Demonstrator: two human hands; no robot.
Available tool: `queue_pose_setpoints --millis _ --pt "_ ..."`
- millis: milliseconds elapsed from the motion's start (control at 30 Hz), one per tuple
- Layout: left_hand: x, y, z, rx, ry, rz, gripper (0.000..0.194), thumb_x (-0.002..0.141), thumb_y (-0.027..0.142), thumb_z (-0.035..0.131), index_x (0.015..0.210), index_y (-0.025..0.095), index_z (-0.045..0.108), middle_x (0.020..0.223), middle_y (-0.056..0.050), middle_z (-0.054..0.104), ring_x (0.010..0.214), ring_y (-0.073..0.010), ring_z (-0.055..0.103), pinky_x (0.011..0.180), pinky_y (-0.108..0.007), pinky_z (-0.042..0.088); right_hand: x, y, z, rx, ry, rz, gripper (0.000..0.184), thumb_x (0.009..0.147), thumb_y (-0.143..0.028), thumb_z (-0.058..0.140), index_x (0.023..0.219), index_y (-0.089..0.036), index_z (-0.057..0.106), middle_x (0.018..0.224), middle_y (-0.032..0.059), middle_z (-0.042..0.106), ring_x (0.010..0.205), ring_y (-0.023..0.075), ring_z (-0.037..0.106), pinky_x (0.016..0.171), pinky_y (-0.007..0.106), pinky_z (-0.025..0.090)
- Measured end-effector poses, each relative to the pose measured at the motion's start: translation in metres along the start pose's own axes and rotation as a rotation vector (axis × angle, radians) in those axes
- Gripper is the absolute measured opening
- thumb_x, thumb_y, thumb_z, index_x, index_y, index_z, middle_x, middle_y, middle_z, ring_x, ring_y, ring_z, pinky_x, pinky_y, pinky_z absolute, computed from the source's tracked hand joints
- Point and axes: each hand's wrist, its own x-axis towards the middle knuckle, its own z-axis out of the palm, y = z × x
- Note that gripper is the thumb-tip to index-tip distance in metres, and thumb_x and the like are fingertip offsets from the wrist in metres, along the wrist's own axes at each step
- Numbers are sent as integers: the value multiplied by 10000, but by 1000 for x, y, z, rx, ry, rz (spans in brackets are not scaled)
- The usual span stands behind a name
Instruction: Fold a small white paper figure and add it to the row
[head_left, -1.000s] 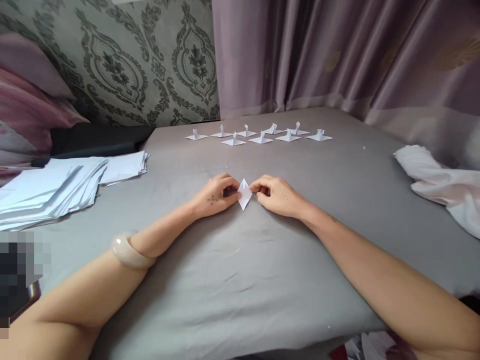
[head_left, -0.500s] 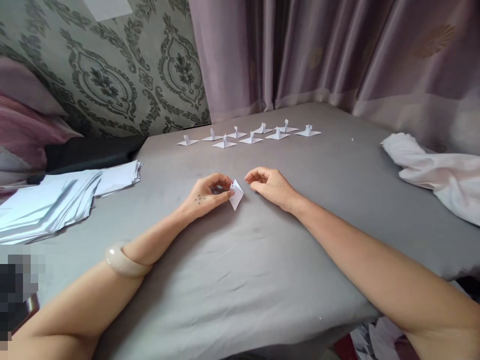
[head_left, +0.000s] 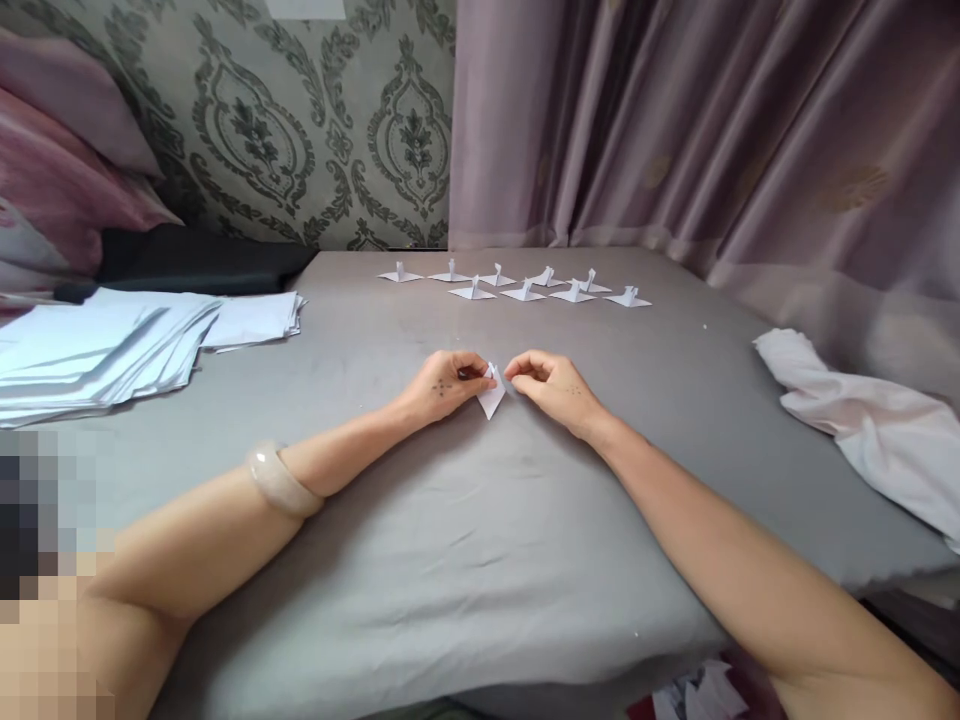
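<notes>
My left hand (head_left: pixel 448 385) is closed on a small folded white paper (head_left: pixel 491 398), pinching its upper left part between thumb and fingers. The paper is a kite shape with its point toward me and small folded peaks at the top. My right hand (head_left: pixel 553 388) is just right of the paper, fingers curved and thumb slightly apart from them, with nothing seen in it. Its fingertips are very close to the paper's right corner; whether they touch cannot be made out. Both hands are low over the grey cloth (head_left: pixel 450 540).
Several folded white paper pieces (head_left: pixel 528 290) with upright middles stand in two rows at the back. Stacks of white paper sheets (head_left: pixel 82 345) lie at left, near a black cloth (head_left: pixel 210 262). A crumpled white cloth (head_left: pixel 862 420) lies at right. Purple curtains (head_left: pixel 517 130) hang behind.
The view has turned slightly left. My right hand has come closer to the folded paper, which my left hand still holds.
</notes>
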Motion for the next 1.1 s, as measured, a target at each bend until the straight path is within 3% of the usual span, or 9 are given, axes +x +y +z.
queue_pose_setpoints --millis 433,767,1100 --pt "1 0 -1 -34 4 40 232 739 379 669 781 154 705 737 -19 687 692 -143 590 677 -255 451 1 0 3 -99 1 1 178 661 -265 549 774 -185 661 768 8 673 719 150 592 751 307 459" --pt "3 -1 -1 -26 4 57 210 731 355 662 753 152 712 700 -10 677 677 -139 573 648 -243 417 3 -9 1 -98 -87 46 135 651 -262 571 745 -184 629 733 -11 625 683 132 547 711 286 429" --pt "3 0 -1 10 17 80 188 730 324 659 738 148 723 656 6 645 656 -123 541 626 -232 387 10 -29 2 -138 -93 222 138 643 -276 576 718 -177 635 700 1 599 679 134 524 631 262 401"
